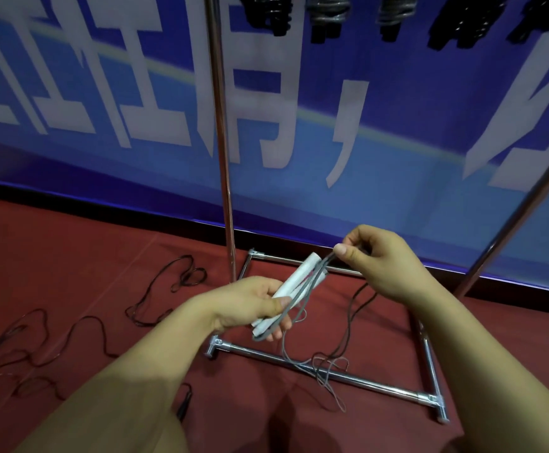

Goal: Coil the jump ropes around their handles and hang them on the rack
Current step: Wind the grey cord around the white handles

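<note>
On the far left, thin dark jump ropes [80, 322] lie in loose loops on the red carpet [70, 250]. Centre left, the left hand [250, 305] grips a pair of white cylindrical jump-rope handles [294, 284], fingers and thumb curled round their lower end; the handles tilt up toward the right. A grey cord [286, 348] runs along the handles and trails down to the floor. To the right, the right hand [384, 259] pinches the cord between thumb and forefinger just beside the handles' upper end. Behind stands a chrome tubular rack [222, 142], its base frame on the carpet below the hands. Coiled dark ropes [328, 14] hang at top right, before a blue banner [397, 125].
</note>
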### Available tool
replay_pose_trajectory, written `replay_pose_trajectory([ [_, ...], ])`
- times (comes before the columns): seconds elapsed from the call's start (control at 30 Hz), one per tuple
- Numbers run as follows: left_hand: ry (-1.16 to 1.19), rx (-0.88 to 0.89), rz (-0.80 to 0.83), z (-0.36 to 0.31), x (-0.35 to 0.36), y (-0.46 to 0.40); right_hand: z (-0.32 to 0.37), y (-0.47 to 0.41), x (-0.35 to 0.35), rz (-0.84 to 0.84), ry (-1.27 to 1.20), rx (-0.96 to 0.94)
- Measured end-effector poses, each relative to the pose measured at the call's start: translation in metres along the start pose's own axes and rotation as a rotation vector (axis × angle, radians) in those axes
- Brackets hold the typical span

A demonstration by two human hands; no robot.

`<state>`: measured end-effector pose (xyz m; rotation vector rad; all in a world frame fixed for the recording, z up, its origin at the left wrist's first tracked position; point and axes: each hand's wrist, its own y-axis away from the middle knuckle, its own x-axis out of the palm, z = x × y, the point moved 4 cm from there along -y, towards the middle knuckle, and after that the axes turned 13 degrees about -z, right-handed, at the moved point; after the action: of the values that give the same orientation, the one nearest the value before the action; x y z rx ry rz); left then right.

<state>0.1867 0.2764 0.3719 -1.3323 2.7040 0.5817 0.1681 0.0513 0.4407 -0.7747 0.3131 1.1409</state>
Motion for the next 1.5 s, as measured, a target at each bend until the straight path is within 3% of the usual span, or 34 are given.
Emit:
replay_pose_trajectory([
  [0.13, 0.090, 0.032, -0.082, -0.001, -0.004, -0.001, -0.026, 0.017, -0.002, -0.091, -0.167, 0.105],
  [0.37, 0.246, 0.075, -0.294, -0.011, -0.005, -0.003, -0.056, 0.027, -0.008, -0.127, -0.252, 0.263],
  [0.47, 0.203, 0.097, -0.353, -0.016, -0.007, -0.006, -0.059, 0.028, -0.009, -0.139, -0.279, 0.276],
  [0.67, 0.059, -0.022, -0.245, 0.000, 0.007, -0.007, -0.045, 0.027, -0.001, -0.066, -0.295, 0.209],
  [0.8, -0.116, -0.057, -0.077, 0.020, 0.019, 0.001, -0.041, 0.028, 0.012, 0.034, -0.255, 0.156],
  [0.97, -0.259, -0.066, 0.006, 0.017, 0.029, -0.002, -0.043, 0.025, 0.018, -0.060, -0.250, 0.216],
  [1.23, 0.139, -0.173, -0.002, 0.008, 0.028, -0.008, -0.052, 0.024, 0.016, -0.129, -0.445, 0.382],
  [1.5, 0.192, -0.250, 0.073, 0.011, 0.024, -0.002, -0.049, 0.025, 0.016, -0.103, -0.561, 0.385],
])
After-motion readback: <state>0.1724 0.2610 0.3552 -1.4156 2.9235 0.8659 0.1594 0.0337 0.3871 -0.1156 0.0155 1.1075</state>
